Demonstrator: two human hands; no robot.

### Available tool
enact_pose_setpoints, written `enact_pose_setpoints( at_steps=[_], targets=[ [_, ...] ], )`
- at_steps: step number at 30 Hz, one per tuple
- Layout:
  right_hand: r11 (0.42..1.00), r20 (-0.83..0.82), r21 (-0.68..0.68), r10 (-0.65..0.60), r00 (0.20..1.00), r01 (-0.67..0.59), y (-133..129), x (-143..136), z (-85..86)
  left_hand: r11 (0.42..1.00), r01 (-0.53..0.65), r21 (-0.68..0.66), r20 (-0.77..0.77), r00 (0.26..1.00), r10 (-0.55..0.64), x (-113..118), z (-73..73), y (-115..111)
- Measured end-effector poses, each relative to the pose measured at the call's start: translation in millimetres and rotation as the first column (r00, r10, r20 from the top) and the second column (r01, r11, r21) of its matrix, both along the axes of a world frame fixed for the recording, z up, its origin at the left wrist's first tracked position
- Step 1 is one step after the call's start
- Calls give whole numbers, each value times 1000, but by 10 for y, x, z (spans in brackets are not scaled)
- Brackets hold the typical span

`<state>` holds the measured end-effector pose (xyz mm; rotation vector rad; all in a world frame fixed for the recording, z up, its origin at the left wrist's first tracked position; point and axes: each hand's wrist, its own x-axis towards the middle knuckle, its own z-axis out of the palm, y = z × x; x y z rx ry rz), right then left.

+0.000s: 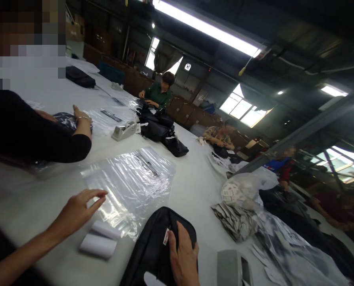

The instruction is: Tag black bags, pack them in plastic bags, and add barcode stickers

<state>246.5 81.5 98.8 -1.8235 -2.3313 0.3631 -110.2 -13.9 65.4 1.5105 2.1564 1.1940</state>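
Note:
A black bag with a small red and white label lies at the table's near edge. On its right side rests my right hand, thumb and fingers spread over the surface. My left hand hovers over the table to the left, thumb and fingers apart, nothing between them. Just beyond it lies a stack of clear plastic bags. Two white paper rolls sit below my left hand.
A grey tape dispenser stands right of the black bag, another farther back. Black bags are heaped beyond the plastic. A co-worker's black sleeve reaches in at left. Crumpled grey wrapping and plastic lie at right.

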Motion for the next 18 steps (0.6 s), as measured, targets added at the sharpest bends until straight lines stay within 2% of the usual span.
enact_pose_setpoints(
  at_steps=[2,4,7,9,11,13,16,18],
  targets=[
    [995,56,97,29,998,-35,70,-73,176,998,64,-28,-46,997,-65,-219,-61,309],
    [989,48,118,88,995,-93,157,-210,332,985,161,-56,-90,982,-166,-329,-168,608],
    [985,-82,-14,168,982,-170,305,-506,476,946,289,-149,-120,944,-307,-414,-358,920],
    [974,-160,-85,197,967,-212,409,-711,501,910,357,-211,-110,916,-385,-480,-453,1030],
    [957,-204,-107,245,948,-271,513,-897,490,876,409,-257,-97,890,-444,-563,-483,1104],
    [938,-243,-113,294,925,-327,611,-1075,476,853,434,-290,-94,874,-477,-642,-433,1183],
    [926,-302,-103,317,899,-362,700,-1374,485,843,430,-323,-115,867,-486,-683,-242,1329],
    [931,-280,-5,348,895,-364,696,-1600,488,850,415,-325,-144,867,-478,-631,-88,1426]
  ],
)
